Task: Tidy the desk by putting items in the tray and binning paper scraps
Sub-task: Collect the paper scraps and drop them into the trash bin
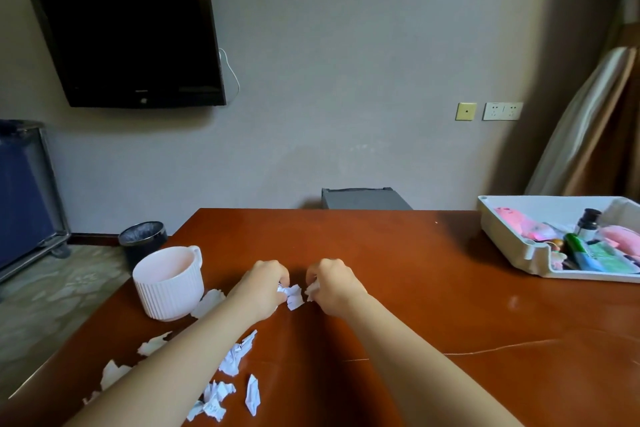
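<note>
My left hand (pixel 261 286) and my right hand (pixel 330 286) meet over the middle of the brown desk (pixel 415 305). Both have curled fingers pinching white paper scraps (pixel 294 295) that lie between them. More crumpled scraps (pixel 235 357) are scattered under and beside my left forearm, down to the near left edge. A small white ribbed bin (pixel 168 284) with a handle stands on the desk to the left of my left hand. At the right edge sits the white tray (pixel 509 236), holding pink items, a dark bottle and green and blue packets.
A black waste bin (pixel 142 241) with a liner stands on the floor past the desk's left corner. A thin thread (pixel 485 350) lies on the desk at the right. A grey box (pixel 363 198) sits behind the far edge. A dark TV (pixel 131 38) hangs on the wall.
</note>
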A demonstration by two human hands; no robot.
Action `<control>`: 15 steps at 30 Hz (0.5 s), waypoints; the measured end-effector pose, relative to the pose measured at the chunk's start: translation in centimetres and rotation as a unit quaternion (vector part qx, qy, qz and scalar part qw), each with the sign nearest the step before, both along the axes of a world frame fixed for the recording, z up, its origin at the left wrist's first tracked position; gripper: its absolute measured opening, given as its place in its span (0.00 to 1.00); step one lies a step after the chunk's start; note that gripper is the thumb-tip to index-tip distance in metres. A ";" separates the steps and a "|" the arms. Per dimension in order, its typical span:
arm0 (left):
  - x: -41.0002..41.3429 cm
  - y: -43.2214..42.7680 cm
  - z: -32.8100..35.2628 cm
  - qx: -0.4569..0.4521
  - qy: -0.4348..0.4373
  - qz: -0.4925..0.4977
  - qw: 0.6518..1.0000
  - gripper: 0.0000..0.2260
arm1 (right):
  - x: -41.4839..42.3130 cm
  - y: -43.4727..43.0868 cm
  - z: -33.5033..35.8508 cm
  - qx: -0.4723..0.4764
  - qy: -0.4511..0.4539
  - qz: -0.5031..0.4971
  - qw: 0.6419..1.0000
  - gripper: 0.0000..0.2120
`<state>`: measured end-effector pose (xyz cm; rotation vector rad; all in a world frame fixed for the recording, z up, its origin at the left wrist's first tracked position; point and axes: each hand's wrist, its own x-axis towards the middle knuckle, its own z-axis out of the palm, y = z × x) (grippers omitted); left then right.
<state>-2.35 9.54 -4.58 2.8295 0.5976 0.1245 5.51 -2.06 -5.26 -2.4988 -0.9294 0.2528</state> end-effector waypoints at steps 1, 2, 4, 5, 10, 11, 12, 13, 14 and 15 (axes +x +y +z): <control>0.0 -0.1 0.1 -0.011 -0.010 0.001 1.000 0.07 | 0.0 -0.3 0.0 0.005 0.010 -0.004 1.000 0.10; 0.0 -0.3 0.3 -0.021 -0.022 0.000 1.000 0.07 | 0.1 -0.6 0.2 0.010 0.019 -0.010 1.000 0.09; 0.2 -0.6 0.9 -0.038 -0.046 -0.006 0.998 0.06 | 0.2 -1.5 0.7 0.021 0.031 -0.020 0.999 0.08; 0.2 -0.8 1.3 -0.045 -0.056 -0.013 0.997 0.06 | 0.2 -1.9 1.0 0.030 0.034 -0.024 0.999 0.08; 0.3 -3.0 3.9 -0.077 -0.090 -0.062 0.991 0.05 | -0.4 -5.0 4.1 0.062 0.032 -0.047 0.996 0.11; 0.3 -3.8 4.4 -0.082 -0.093 -0.074 0.990 0.05 | -0.5 -5.9 4.8 0.069 0.032 -0.054 0.996 0.11; 0.3 -4.5 5.0 -0.088 -0.095 -0.083 0.988 0.05 | -0.6 -6.8 5.5 0.070 0.027 -0.060 0.995 0.10; 0.4 -5.4 5.5 -0.093 -0.097 -0.093 0.986 0.05 | -0.7 -7.8 6.3 0.068 0.020 -0.068 0.995 0.10; 0.5 -6.4 6.0 -0.097 -0.099 -0.105 0.985 0.05 | -0.8 -8.9 7.1 0.066 0.010 -0.076 0.995 0.09; 0.6 -7.4 6.4 -0.100 -0.101 -0.119 0.983 0.05 | -1.0 -10.0 7.9 0.064 0.002 -0.085 0.994 0.09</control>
